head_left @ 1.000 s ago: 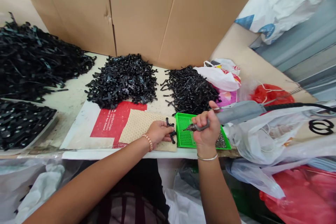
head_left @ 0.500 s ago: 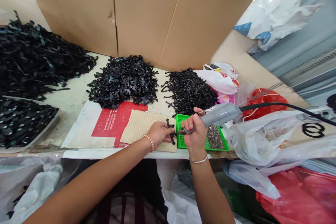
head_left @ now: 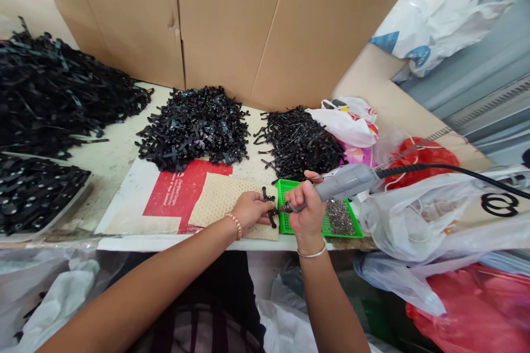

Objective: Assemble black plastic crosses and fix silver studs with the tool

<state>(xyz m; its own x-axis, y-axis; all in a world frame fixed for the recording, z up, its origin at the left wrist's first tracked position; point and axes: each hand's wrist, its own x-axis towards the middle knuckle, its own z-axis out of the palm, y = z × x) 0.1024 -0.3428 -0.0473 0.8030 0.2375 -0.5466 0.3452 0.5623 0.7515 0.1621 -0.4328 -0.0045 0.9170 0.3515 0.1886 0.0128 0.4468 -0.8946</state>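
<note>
My left hand (head_left: 252,212) is closed on a small black plastic part (head_left: 271,207) at the right edge of a beige honeycomb-patterned mat (head_left: 219,198). My right hand (head_left: 307,207) grips a grey electric screwdriver (head_left: 348,181), held almost level with its cable running off to the right. The driver's tip meets the black part beside my left fingertips; the exact contact point is too small to make out. Under my right hand lies a green plastic basket (head_left: 285,187), with many small metal screws (head_left: 342,218) in its right side.
Behind the mat lie two heaps of black parts, one in the middle (head_left: 194,127) and one of thin pieces (head_left: 300,140). A larger black pile (head_left: 62,88) and a filled tray (head_left: 39,193) are at left. Cardboard (head_left: 248,22) stands behind; plastic bags (head_left: 426,215) crowd the right.
The driver and both hands keep nearly the same position, the tip still at the black part. The view has shifted very slightly.
</note>
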